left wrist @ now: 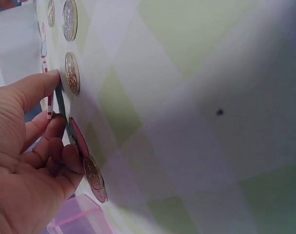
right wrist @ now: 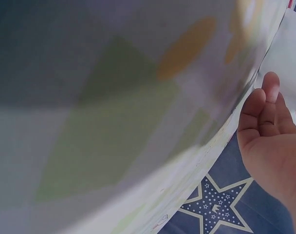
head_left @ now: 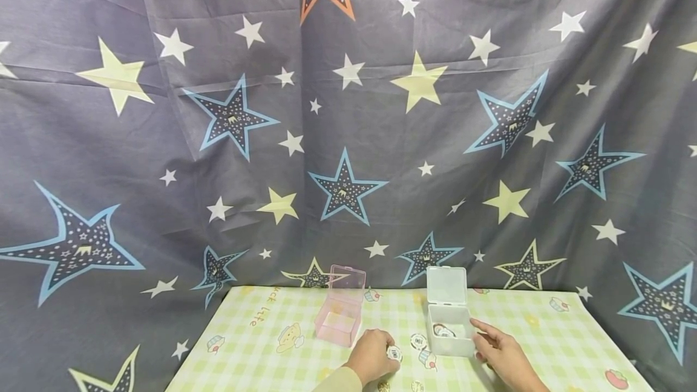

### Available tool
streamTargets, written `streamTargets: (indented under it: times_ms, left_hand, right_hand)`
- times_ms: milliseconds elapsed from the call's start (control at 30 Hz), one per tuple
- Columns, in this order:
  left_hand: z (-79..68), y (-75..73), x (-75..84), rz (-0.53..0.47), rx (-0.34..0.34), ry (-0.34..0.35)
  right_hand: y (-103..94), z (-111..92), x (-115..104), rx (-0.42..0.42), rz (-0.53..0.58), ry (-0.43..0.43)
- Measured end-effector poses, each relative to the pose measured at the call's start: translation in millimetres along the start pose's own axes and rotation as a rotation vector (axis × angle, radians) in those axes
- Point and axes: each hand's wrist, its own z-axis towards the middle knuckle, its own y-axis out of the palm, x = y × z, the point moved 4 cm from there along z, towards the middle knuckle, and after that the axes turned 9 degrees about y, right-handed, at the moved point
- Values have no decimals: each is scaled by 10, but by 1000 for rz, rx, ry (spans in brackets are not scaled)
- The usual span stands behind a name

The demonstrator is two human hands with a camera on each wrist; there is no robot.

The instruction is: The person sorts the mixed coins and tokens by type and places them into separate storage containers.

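My left hand (head_left: 372, 356) pinches a round poker chip (head_left: 394, 354) marked 100 between thumb and fingers, just above the table. In the left wrist view the chip's red-and-white edge (left wrist: 49, 105) shows, with a pink chip (left wrist: 79, 137) and gold coins (left wrist: 93, 174) lying by the curled fingers. Another 100 chip (head_left: 418, 342) lies beside the white box (head_left: 452, 346). That box has its lid raised and a chip (head_left: 443, 331) inside. My right hand (head_left: 506, 356) rests its fingertips on the box's right side, fingers loosely bent.
A clear pink box (head_left: 337, 334) with its lid up stands left of the white one. Coins (head_left: 417, 386) lie near the front of the checked tablecloth (head_left: 544, 343). A dark star-patterned curtain (head_left: 354, 120) hangs behind the table.
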Motion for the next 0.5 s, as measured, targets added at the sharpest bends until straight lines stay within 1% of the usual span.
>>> streamTargets:
  times_ms: [133,300,400,500]
  left_hand:
    - [-4,-9,27,5,-3,-15]
    - [12,21,25,1,-10,-34]
    - [32,42,12,7,-15,-31]
    - [47,43,16,14,-2,-20]
  right_hand:
    - [1,-2,-1,0,-2,-7]
    - [0,-14,-5,2,-5,-15]
    - [1,-12,-2,2,-5,-15]
    - [1,-7,0,1,-3,-13]
